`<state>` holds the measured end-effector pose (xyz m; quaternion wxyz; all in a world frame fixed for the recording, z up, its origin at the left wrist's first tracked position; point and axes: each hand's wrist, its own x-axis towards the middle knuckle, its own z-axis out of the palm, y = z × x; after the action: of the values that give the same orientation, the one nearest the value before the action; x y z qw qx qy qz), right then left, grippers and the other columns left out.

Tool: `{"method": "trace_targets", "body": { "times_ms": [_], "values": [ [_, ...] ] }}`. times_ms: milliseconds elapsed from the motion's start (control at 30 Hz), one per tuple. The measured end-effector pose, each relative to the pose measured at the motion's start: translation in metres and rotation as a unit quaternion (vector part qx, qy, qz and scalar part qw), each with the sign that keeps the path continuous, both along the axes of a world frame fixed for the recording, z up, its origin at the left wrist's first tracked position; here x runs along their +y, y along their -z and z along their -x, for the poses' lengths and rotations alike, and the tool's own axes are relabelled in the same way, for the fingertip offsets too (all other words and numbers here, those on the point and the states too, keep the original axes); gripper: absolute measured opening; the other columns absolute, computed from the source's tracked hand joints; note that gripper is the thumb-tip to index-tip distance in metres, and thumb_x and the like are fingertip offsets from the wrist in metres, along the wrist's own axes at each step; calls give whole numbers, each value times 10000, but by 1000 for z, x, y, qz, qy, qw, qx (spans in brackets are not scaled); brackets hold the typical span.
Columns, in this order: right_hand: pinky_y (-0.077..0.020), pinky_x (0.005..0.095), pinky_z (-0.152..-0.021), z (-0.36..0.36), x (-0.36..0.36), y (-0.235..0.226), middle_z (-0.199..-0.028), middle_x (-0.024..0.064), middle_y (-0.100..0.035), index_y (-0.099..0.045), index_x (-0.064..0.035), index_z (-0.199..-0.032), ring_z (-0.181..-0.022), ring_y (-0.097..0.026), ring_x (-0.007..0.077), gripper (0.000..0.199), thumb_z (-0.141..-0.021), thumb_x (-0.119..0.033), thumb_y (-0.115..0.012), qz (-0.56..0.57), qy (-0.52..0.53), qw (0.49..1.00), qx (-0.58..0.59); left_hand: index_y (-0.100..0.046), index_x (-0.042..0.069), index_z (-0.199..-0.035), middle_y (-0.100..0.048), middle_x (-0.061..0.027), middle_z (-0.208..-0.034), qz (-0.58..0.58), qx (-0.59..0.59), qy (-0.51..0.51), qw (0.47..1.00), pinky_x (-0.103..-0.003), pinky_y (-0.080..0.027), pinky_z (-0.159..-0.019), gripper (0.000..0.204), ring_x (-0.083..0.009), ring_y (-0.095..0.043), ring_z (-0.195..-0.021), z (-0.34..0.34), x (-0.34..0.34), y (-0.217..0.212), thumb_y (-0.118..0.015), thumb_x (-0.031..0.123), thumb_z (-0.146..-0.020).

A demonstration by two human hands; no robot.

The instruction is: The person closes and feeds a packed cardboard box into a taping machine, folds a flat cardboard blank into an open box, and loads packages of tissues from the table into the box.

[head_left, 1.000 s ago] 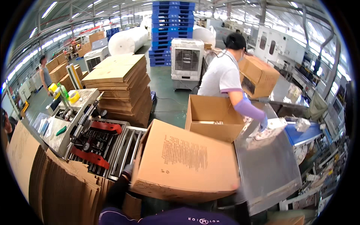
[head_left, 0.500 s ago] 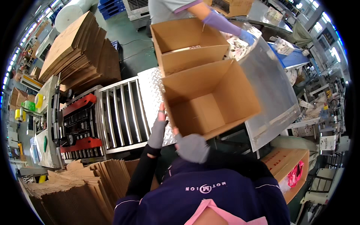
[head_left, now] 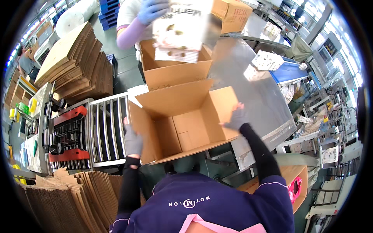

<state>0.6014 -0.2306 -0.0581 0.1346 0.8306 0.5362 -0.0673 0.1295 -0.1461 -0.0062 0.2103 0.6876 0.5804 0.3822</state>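
An empty cardboard box (head_left: 190,130) with raised flaps sits in front of me, tilted a little, its opening toward me. My left hand (head_left: 133,140), in a grey fingerless glove, presses along the outside of its left wall. On the right side, my right hand (head_left: 236,117) grips the right wall near the top edge, thumb toward the inside. It is slightly blurred. Behind this box, touching it, stands a second open cardboard box (head_left: 176,75). Over that one, a co-worker's blue-gloved hand (head_left: 152,11) holds a white printed package (head_left: 180,31), blurred by motion.
A roller conveyor (head_left: 107,130) adjoins on the left, with flattened cartons (head_left: 74,58) stacked behind and more cartons (head_left: 85,194) nearer me. To the right lies a metal table (head_left: 258,97) with white packages (head_left: 267,61) by a blue belt (head_left: 289,72). An open carton (head_left: 301,174) stands lower right.
My right hand has moved from the near left to the box's right wall. The front box has shifted left and nearer to me. The co-worker has lifted a package over the rear box.
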Motion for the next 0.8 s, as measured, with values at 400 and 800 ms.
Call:
{"method": "trace_targets", "body": {
  "times_ms": [400,800],
  "values": [
    [-510,355,-795,59,3,73,-1055,216,-662,-338,-123,-1459,-931,-665,298,746,-778,-186,-633,-160,6,855,494,-419,93,-1244,-655,-254,-884,99,157,-137,973,-529,-497,-710,441,-457,-630,-812,-8,-17,-14,-540,97,-820],
    [-233,540,-1106,-120,-193,49,-1449,203,-356,-299,-20,-1441,-1367,-274,400,681,-925,-424,-484,-105,147,983,21,-263,67,-1405,-659,-247,-834,181,195,-62,962,-485,-510,-728,645,-421,-652,-812,-85,-1,-25,-539,135,-826]
  ]
}}
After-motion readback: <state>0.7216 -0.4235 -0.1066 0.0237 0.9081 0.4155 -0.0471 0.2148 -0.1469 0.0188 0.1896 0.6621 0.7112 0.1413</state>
